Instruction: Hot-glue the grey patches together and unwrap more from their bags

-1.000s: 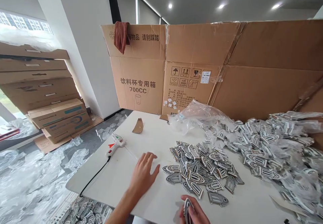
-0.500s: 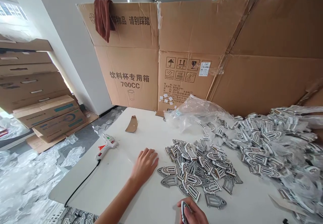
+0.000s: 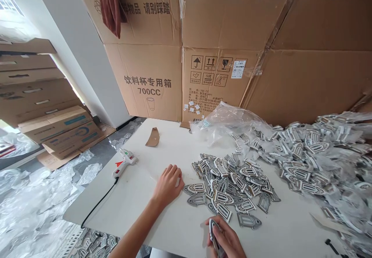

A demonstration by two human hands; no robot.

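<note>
My left hand rests on the white table, its fingers curled, beside the left edge of a pile of grey and white arch-shaped pieces. Whatever its fingertips may hold is too small to make out. Near the front edge, my right hand grips an arch-shaped piece, seen nearly edge-on between thumb and fingers. The loose pile lies just beyond my right hand.
A glue gun with a black cord lies on the left. Behind it is a cardboard scrap. Bagged pieces heap up at the right, below a tall cardboard wall. A crate of pieces stands below the table's left front edge.
The fingers of my left hand have curled inward. My right hand shows a little more, still gripping the piece. The view has tilted down slightly.
</note>
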